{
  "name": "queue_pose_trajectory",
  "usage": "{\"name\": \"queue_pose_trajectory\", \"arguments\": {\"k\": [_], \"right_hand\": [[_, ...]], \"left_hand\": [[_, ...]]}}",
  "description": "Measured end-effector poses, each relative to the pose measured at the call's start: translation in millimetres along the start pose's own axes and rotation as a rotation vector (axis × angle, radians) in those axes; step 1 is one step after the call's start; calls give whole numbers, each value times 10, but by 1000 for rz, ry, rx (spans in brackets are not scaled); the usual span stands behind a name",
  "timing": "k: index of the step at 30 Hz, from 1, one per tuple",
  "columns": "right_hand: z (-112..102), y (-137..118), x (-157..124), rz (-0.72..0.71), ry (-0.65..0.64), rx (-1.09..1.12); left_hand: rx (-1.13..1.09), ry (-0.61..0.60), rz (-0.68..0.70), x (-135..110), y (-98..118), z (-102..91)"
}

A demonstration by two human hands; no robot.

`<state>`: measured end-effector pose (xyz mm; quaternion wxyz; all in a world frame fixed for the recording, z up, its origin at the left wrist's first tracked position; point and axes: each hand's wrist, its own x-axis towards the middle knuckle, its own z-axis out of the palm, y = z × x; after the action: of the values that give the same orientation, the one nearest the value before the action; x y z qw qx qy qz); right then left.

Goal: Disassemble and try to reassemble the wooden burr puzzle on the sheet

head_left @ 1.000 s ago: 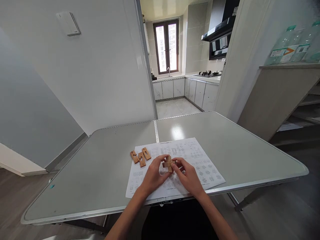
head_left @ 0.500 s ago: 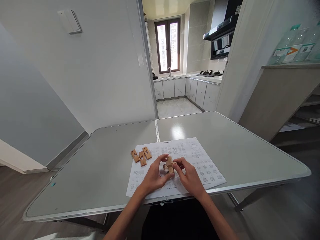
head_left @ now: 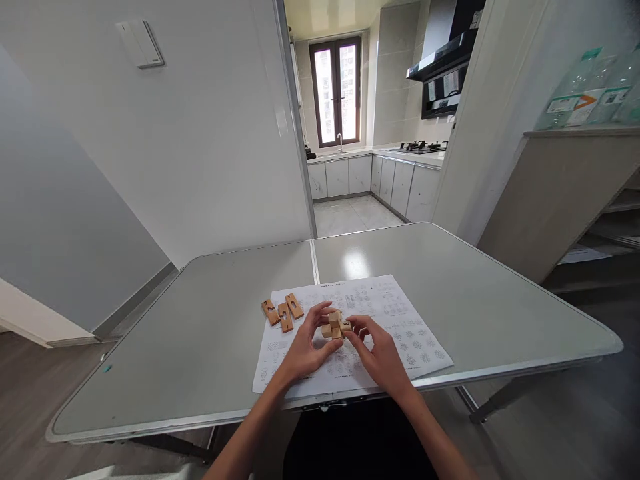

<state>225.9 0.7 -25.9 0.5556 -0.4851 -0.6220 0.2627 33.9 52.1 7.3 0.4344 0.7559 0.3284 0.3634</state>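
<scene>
Between my hands, above the printed sheet (head_left: 370, 370), is a light wooden interlocking puzzle (head_left: 335, 321) made of crossed blocks. My left hand (head_left: 306, 347) grips it from the left, thumb below and fingers behind. With thumb and fingers, my right hand (head_left: 373, 343) pinches a block on its right side that bears a dark mark. Left of the hands, three flat brown wooden pieces (head_left: 293, 306) with cut-out slots and dark marks lie by the sheet's upper left corner. The puzzle's underside is partly hidden by my fingers.
The sheet lies on a grey folding table (head_left: 175, 347) with a metal rim and a centre seam. A small teal bit (head_left: 107, 368) is near the left edge. Plastic bottles (head_left: 583, 90) stand on a ledge at the right. A doorway opens onto a kitchen.
The wooden puzzle has turned in my hands, so the marked block on its right now shows. My left fingers have shifted slightly and spread a little. The three flat pieces stay put.
</scene>
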Motion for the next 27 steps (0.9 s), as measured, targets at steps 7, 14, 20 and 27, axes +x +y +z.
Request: {"name": "queue_pose_trajectory", "arguments": {"k": [7,14,20,27], "right_hand": [[-21,1,15,30,-8,32],[-26,-9,12,38,-19,50],[-17,-4,12,64,-24,50],[-4,4,19,91,-16,98]], "left_hand": [[29,10,18,-11,-6,-4],[108,57,54,-11,-25,-6],[62,58,41,-4,-33,-16],[146,79,69,-12,-34,-2]]}}
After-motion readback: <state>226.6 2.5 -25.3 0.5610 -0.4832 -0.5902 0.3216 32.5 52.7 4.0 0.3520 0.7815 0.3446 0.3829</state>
